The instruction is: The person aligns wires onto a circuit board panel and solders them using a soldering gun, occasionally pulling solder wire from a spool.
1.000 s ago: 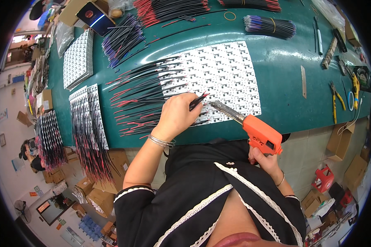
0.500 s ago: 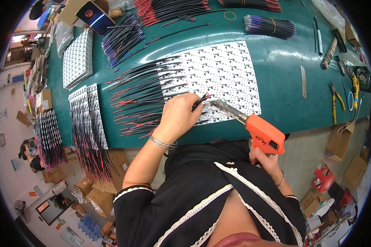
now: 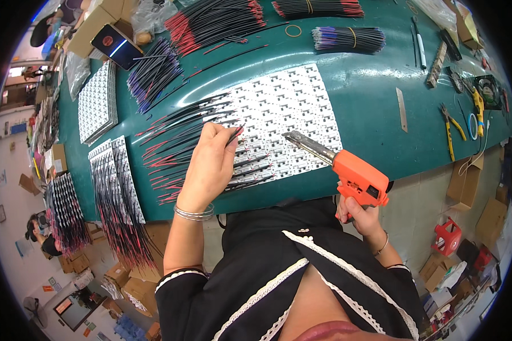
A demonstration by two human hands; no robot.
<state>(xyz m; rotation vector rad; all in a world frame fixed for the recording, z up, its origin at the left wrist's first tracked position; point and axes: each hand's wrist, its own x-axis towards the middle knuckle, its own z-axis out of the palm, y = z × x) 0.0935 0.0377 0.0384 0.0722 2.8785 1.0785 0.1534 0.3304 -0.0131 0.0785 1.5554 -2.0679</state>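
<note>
My left hand [image 3: 210, 156] is closed on a few thin black wires [image 3: 236, 134] with red ends, above the left part of a white circuit-board sheet [image 3: 301, 94]. My right hand [image 3: 361, 217] grips an orange soldering gun [image 3: 359, 175] by its handle. Its metal tip [image 3: 293, 136] is over the middle of the sheet, a short way right of the held wire ends. Rows of black wires with red ends [image 3: 168, 122] extend leftward from the sheet's left side; my left hand covers some of them.
Wired boards [image 3: 117, 184] hang over the green table's near left edge, below a stack of white boards [image 3: 96, 102]. Wire bundles [image 3: 350, 38] and a phone [image 3: 116, 46] lie farther back. On the right are a metal strip [image 3: 401, 111] and yellow-handled pliers [image 3: 450, 133].
My left hand has moved left with the wires, widening the gap between their ends and the soldering tip. The whole view has shifted slightly; my right hand still holds the gun.
</note>
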